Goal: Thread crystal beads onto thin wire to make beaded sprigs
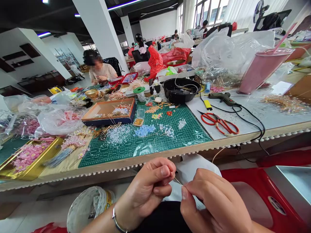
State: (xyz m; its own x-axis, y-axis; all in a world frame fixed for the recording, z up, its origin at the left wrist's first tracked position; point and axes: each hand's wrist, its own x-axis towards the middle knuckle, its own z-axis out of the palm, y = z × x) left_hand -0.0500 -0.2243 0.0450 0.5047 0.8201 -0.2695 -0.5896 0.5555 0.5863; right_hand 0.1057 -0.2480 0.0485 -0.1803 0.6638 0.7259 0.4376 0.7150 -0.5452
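In front of the table edge, my left hand (pixel 152 186) is closed in a pinch, thumb against the index finger. A thin gold-coloured wire (pixel 178 181) runs from it to the thumb and fingertips of my right hand (pixel 216 199), also pinched. Whatever else sits between the left fingertips is hidden or too small to make out. Beyond the hands, a green cutting mat (pixel 116 154) carries blue flower pieces (pixel 145 130), clear beads (pixel 118 135), a pale flower sprig (pixel 167 130) and a small box of gold beads (pixel 138 122).
Red-handled scissors (pixel 218 123) and a glue gun (pixel 224 98) lie at the right, near a tall pink drink (pixel 263 71). A black bowl (pixel 181 94) and an orange-lined box (pixel 109 111) stand behind. Below left is a bucket (pixel 84 207); a co-worker (pixel 102 69) sits across.
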